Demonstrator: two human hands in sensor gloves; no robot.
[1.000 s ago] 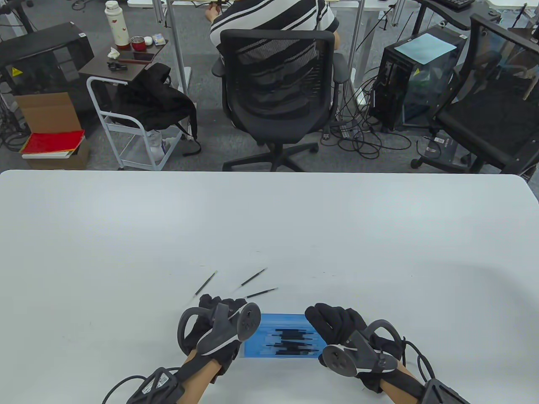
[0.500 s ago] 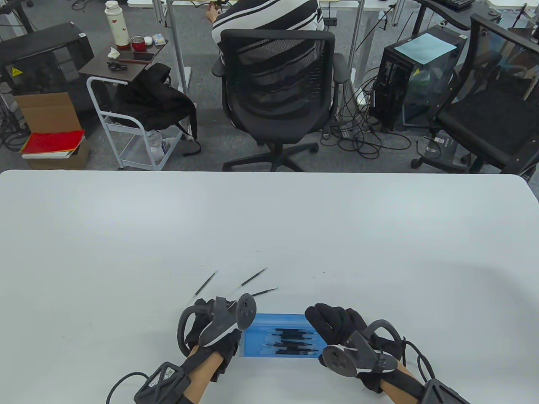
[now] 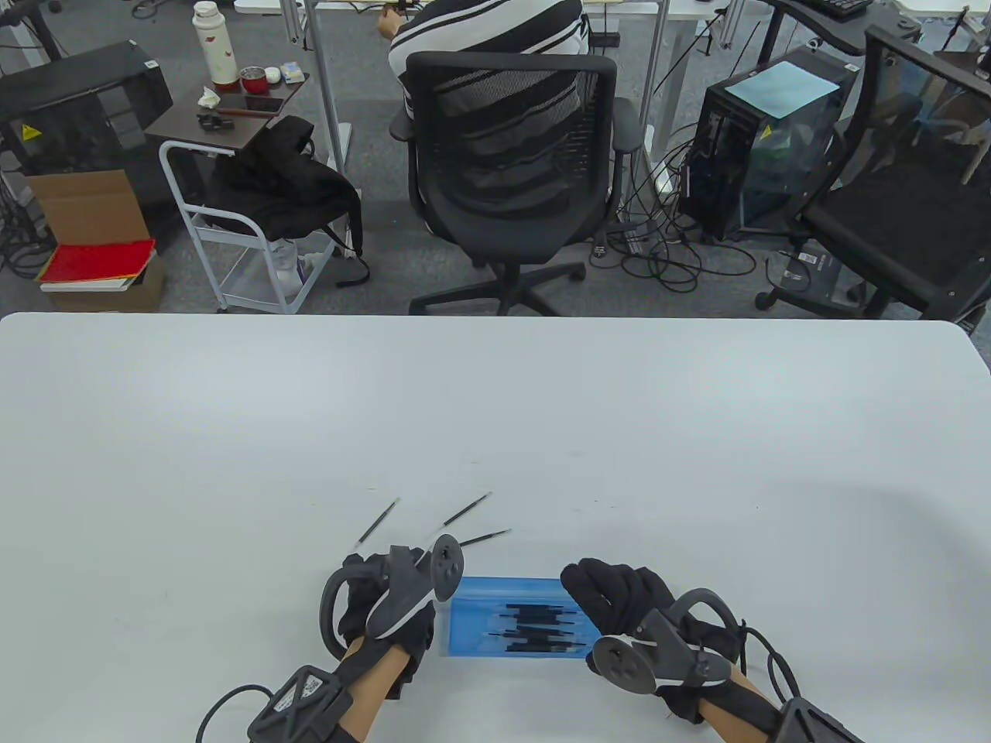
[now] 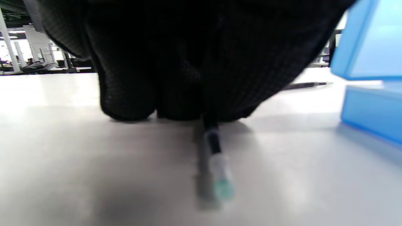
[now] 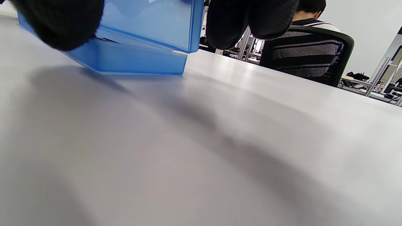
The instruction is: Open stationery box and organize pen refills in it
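No words, brands or numbers are showing clearly enough to read. A yellow triangular warning sticker [image 3: 30, 131] is showing on the black cabinet [image 3: 77, 101] at far left, its symbol too small to make out.

The left hand [image 4: 188, 56] fills the view from 10 to 1 o'clock, its fingers [image 4: 128, 103] down on the table [image 4: 62, 150]. A refill [image 4: 216, 157] sticks out from under them toward 6 o'clock. At 3 o'clock stands the blue box [image 4: 370, 116], lid raised. Another refill [image 4: 306, 84] lies at 2 o'clock.
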